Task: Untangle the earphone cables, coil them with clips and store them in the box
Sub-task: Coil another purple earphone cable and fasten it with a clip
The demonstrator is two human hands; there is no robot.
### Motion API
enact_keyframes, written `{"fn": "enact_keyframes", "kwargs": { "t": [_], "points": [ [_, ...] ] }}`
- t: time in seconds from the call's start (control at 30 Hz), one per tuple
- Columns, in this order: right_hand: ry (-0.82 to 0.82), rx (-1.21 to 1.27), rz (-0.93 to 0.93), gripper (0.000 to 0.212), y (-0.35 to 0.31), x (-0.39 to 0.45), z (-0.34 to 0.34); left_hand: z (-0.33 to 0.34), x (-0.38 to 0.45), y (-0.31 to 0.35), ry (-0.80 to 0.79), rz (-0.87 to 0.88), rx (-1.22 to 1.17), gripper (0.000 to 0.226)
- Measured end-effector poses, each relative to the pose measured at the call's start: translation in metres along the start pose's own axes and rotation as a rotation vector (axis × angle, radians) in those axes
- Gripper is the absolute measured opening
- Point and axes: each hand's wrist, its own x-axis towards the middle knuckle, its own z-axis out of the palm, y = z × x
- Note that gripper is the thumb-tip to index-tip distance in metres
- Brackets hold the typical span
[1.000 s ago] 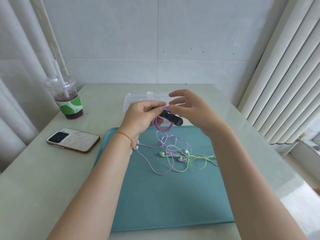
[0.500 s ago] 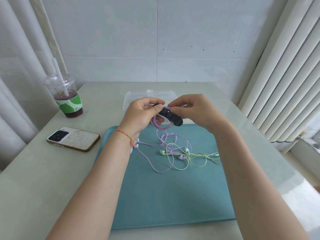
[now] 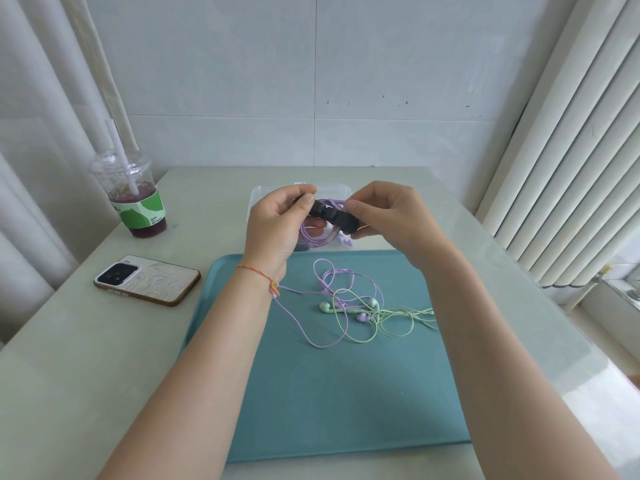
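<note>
Now pale table (image 3: 104, 358), teal mat (image 3: 329, 393), tiled wall; both grips (image 3: 277, 223) (image 3: 391, 216) pinching black clip (image 3: 332, 216).

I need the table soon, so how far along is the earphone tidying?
Partly done: some purple earphone cable is wound into loops. In hand: the left hand and right hand pinch a black clip around those loops. Left: the rest of the purple cable and the green earphone cable lie tangled on the teal tray; nothing visibly sits in the clear plastic box.
</note>
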Motion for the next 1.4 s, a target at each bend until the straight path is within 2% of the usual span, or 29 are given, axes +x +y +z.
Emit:
{"fn": "enact_keyframes", "kwargs": {
  "t": [0.13,0.23,0.3,0.4,0.47,0.6,0.67,0.9,1.07,1.13,1.27,1.4],
  "points": [
    [-0.117,0.215,0.081,0.008,-0.002,-0.004,-0.003,0.0,-0.002,0.003,-0.033,0.017,-0.036,0.015],
    [-0.141,0.285,0.115,0.013,-0.004,-0.004,-0.003,0.003,-0.002,0.002,-0.014,0.03,-0.042,0.015],
    [-0.09,0.287,0.13,0.015,-0.004,-0.003,0.0,0.005,-0.002,0.0,0.027,0.026,-0.053,0.014],
    [0.078,0.255,0.137,0.025,0.0,-0.001,0.012,0.01,-0.004,-0.003,0.077,0.036,-0.065,0.014],
    [0.125,0.343,0.177,0.029,0.004,0.002,0.018,0.01,-0.005,-0.003,0.065,0.058,-0.056,0.014],
    [-0.042,0.745,0.38,0.01,0.007,0.003,0.021,0.005,-0.004,0.001,-0.011,0.121,-0.036,0.015],
    [-0.067,0.8,0.413,0.01,0.009,0.003,0.023,0.003,-0.004,0.001,-0.018,0.138,-0.019,0.015],
    [-0.109,0.683,0.298,0.014,0.012,0.002,0.024,0.001,-0.003,-0.001,-0.013,0.093,-0.063,0.016],
    [-0.06,0.103,0.037,0.019,0.011,0.002,0.015,-0.003,-0.001,-0.002,0.016,0.053,0.055,0.016],
    [-0.059,-0.013,-0.022,0.018,0.01,0.002,0.012,-0.004,0.001,-0.002,0.026,0.018,0.057,0.014],
    [-0.13,-0.03,-0.066,0.024,0.007,0.0,0.006,-0.007,0.005,0.001,0.032,-0.07,0.015,0.009],
    [-0.252,0.038,-0.061,0.022,0.005,-0.002,-0.001,-0.009,0.004,0.006,-0.054,-0.206,-0.065,0.01]
  ]
}}
